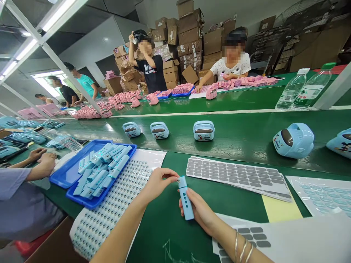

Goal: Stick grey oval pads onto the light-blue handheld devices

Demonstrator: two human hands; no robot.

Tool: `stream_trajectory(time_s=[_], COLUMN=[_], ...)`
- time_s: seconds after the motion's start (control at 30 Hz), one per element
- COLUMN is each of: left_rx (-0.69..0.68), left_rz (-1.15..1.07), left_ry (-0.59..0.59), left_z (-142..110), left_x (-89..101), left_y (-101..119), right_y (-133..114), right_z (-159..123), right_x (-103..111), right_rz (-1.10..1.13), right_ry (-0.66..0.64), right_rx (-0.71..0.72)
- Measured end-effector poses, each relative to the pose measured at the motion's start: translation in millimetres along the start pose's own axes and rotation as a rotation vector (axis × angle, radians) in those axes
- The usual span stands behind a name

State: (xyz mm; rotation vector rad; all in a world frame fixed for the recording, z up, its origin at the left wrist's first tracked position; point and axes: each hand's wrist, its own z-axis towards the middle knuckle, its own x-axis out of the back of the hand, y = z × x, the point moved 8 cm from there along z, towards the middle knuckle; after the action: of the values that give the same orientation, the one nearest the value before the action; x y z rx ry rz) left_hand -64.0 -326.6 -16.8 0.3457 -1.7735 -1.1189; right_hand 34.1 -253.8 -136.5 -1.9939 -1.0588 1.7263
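My right hand (196, 204) is wrapped round a slim light-blue plastic piece (186, 204) with a column of dark round marks on its face. It stands tilted above the green table, its top end away from me. The thumb and forefinger of my left hand (161, 182) are pinched at that top end, on a small dark-patterned sticker (179, 180). Under my left forearm lies a long sheet of small round stickers (109, 204). Left of it, a blue tray (95, 204) holds a heap of similar light-blue pieces (105, 164).
Light-blue toy cases (203, 130) stand along the green conveyor (175, 124) ahead. Sheets of grey oval stickers (233, 173) lie to the right, beside a clear sticker sheet (323, 193). Two bottles (309, 89) stand far right. Co-workers sit opposite; another person's hands (44, 160) are at left.
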Motion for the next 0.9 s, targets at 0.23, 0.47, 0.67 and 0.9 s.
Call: stream_trajectory(time_s=[0.23, 0.47, 0.67, 0.9], left_rx=[-0.008, 0.011, 0.025, 0.034], left_rz=[0.077, 0.069, 0.053, 0.060], left_ry=[0.013, 0.074, 0.081, 0.132], left_z=[-3, -7, -11, -12], left_x=[-5.5, -8.9, -15.7, -9.3], left_y=[6, 2, 2, 0], right_y=[1, 3, 4, 6], right_z=[3, 4, 3, 5], right_x=[1, 2, 3, 3], right_rz=[-0.005, -0.005, -0.006, -0.004], right_ry=[-0.011, -0.009, -0.009, -0.003], right_rx=[0.012, 0.009, 0.006, 0.010])
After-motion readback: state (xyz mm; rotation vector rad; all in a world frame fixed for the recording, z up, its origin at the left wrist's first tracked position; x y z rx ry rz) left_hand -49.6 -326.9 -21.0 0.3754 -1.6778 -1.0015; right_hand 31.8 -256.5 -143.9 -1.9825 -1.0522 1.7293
